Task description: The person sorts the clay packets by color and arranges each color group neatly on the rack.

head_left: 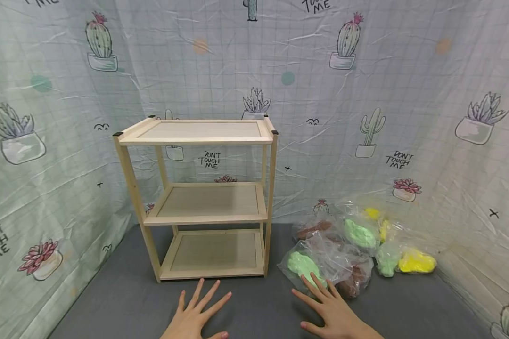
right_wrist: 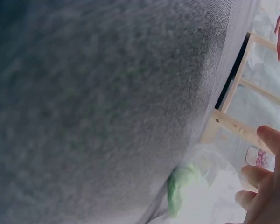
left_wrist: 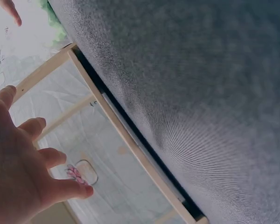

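Observation:
My left hand [head_left: 192, 316] has its fingers spread, low in the head view in front of a three-tier wooden shelf [head_left: 208, 220], and holds nothing. In the left wrist view the same hand [left_wrist: 23, 168] overlaps the shelf frame [left_wrist: 126, 135]. My right hand [head_left: 332, 313] is also spread and bare, to the right of the shelf. Its fingertips overlap a clear plastic bag with a light green lump [head_left: 303, 266] inside. The right wrist view shows this hand [right_wrist: 270, 182] with green stuff [right_wrist: 179, 189] in a bag nearby.
Several more clear bags lie at the right, with brown lumps [head_left: 353, 281], another green lump [head_left: 359, 234] and a yellow one [head_left: 416, 262]. The dark grey tabletop [head_left: 254, 310] meets cactus-printed curtains [head_left: 305, 113] at the back and sides.

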Demonstrator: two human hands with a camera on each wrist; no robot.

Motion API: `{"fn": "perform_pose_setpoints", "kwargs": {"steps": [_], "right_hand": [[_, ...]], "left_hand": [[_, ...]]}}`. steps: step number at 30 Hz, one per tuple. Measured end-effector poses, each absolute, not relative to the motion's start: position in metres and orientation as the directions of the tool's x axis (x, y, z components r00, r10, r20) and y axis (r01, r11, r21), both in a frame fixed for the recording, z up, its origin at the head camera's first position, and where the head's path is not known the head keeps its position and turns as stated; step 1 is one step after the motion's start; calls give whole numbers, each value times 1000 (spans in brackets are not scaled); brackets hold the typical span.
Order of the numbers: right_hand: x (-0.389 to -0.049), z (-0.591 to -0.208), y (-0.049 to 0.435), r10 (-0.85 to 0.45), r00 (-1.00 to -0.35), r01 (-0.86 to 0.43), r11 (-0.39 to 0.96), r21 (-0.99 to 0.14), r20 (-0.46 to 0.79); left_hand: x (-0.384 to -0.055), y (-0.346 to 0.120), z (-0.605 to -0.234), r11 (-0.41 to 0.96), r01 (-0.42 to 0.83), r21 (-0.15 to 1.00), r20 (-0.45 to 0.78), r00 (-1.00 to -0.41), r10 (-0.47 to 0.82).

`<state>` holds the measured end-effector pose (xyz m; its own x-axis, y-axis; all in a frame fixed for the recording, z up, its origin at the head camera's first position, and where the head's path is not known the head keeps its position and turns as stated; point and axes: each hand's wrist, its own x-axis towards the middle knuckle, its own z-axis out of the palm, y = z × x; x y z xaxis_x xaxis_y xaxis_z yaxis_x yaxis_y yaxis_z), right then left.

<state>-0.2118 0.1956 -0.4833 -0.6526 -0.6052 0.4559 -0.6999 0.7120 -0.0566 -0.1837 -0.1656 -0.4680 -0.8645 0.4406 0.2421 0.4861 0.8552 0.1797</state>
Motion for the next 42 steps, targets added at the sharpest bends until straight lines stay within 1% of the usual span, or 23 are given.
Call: {"fn": "perform_pose_setpoints", "kwargs": {"steps": [6, 11, 15, 17, 19, 25, 31, 33, 37, 42], "right_hand": [[-212, -483, 201, -611, -648, -701, 712, -43, 454], [-213, -480, 206, -615, -649, -698, 716, -28, 449], [-214, -479, 212, -618, -652, -686, 727, 5, 439], [-215, -478, 215, -624, -647, -681, 731, 36, 437], [-217, -478, 219, -630, -639, -678, 732, 64, 441], [-220, -476, 228, -645, -598, -678, 724, 130, 475], [-222, -474, 233, -635, -569, -677, 723, 141, 523], [-222, -472, 233, -631, -555, -678, 721, 145, 542], [-224, -470, 233, -628, -521, -678, 716, 167, 578], [-226, -468, 233, -622, -489, -675, 714, 186, 612]], "left_hand": [[-183, -168, -468, 857, 491, 158, 238, -861, 450], [-183, -171, -467, 849, 500, 171, 222, -859, 461], [-184, -176, -469, 850, 513, 121, 257, -843, 473], [-184, -179, -471, 851, 518, 85, 283, -831, 478], [-184, -181, -471, 850, 522, 74, 296, -825, 481], [-183, -189, -469, 842, 530, 101, 294, -825, 483], [-184, -196, -468, 813, 573, 103, 379, -778, 501], [-184, -199, -467, 811, 573, 115, 393, -777, 493], [-185, -206, -464, 808, 569, 149, 429, -774, 466], [-188, -213, -461, 793, 577, 198, 526, -745, 411]]}}
